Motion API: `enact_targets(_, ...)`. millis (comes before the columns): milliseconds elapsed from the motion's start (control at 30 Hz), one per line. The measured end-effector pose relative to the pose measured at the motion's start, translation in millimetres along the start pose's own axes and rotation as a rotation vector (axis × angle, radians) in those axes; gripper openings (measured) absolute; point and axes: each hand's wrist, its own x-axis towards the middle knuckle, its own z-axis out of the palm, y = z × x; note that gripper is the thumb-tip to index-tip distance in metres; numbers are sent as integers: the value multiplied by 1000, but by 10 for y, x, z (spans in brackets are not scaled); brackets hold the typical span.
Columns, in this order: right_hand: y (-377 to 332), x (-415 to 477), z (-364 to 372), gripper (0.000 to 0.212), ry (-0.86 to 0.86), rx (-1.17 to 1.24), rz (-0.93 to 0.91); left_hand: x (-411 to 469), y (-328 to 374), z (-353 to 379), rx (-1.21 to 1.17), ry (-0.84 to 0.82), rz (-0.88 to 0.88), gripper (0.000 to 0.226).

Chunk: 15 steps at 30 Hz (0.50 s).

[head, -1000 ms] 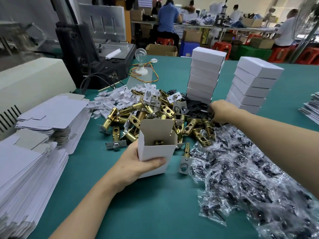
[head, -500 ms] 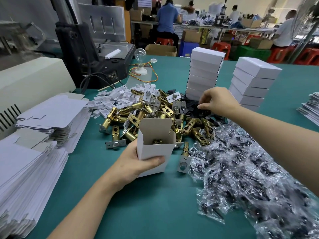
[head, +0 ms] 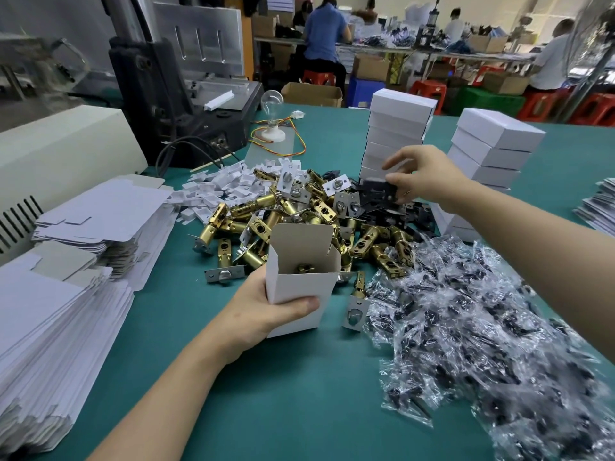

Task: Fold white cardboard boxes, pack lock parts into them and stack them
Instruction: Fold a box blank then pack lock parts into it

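Observation:
My left hand (head: 263, 311) grips an open white cardboard box (head: 301, 287) standing upright on the green table; a brass latch part shows inside it. My right hand (head: 422, 174) is raised over the far side of the parts pile and pinches a black plate (head: 379, 192) between thumb and fingers. A heap of brass latches (head: 266, 221) lies behind the box, with more black plates (head: 412, 211) to its right. Two stacks of closed white boxes (head: 397, 128) (head: 492, 151) stand beyond.
Flat unfolded box blanks (head: 50, 311) are piled at the left. Small plastic bags of dark screws (head: 482, 327) cover the right side. White plastic pieces (head: 226, 181) lie behind the latches. A machine (head: 186, 94) and a bulb (head: 273, 101) stand at the back. People work at far tables.
My right hand has lifted from the black plates and drawn back toward me, now pinching one plate. My left hand and the box have stayed put.

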Motion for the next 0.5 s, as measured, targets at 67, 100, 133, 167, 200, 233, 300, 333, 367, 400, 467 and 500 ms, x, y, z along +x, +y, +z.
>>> enact_targets(67, -91, -44, 20, 14, -77, 249, 129, -5, 4, -2, 4, -4, 0, 43)
enact_targets(100, -136, -69, 34, 17, -117, 390, 184, -7, 8, -1, 6, -6, 1, 42)
enact_targets(133, -176, -96, 54, 21, -147, 543, 234, -7, 12, 0, 6, -8, 4, 41)
enact_targets(167, -214, -132, 77, 24, -167, 705, 282, -8, 13, -1, 5, -10, 7, 40)
enact_targets(200, -247, -172, 104, 28, -189, 862, 321, -7, 15, 1, 3, -11, 8, 39)
enact_targets(233, -274, -216, 135, 31, -214, 1000, 348, -7, 16, 1, 3, -11, 10, 39)
enact_targets(300, -330, -313, 189, 33, -259, 1199, 381, -3, 19, 2, 6, -13, 11, 40)
enact_targets(333, -361, -368, 211, 32, -268, 1265, 391, -2, 21, 2, 7, -16, 12, 41)
enact_targets(367, -397, -425, 229, 29, -267, 1306, 395, -4, 24, 3, 5, -20, 12, 42)
enact_targets(400, -431, -478, 246, 26, -260, 1324, 394, -7, 28, 7, 3, -23, 12, 43)
enact_targets(467, -504, -586, 285, 32, -241, 1301, 353, -14, 37, 16, 2, -25, 21, 45)
enact_targets(500, -542, -636, 293, 39, -229, 1262, 299, -14, 37, 18, 4, -24, 29, 46)
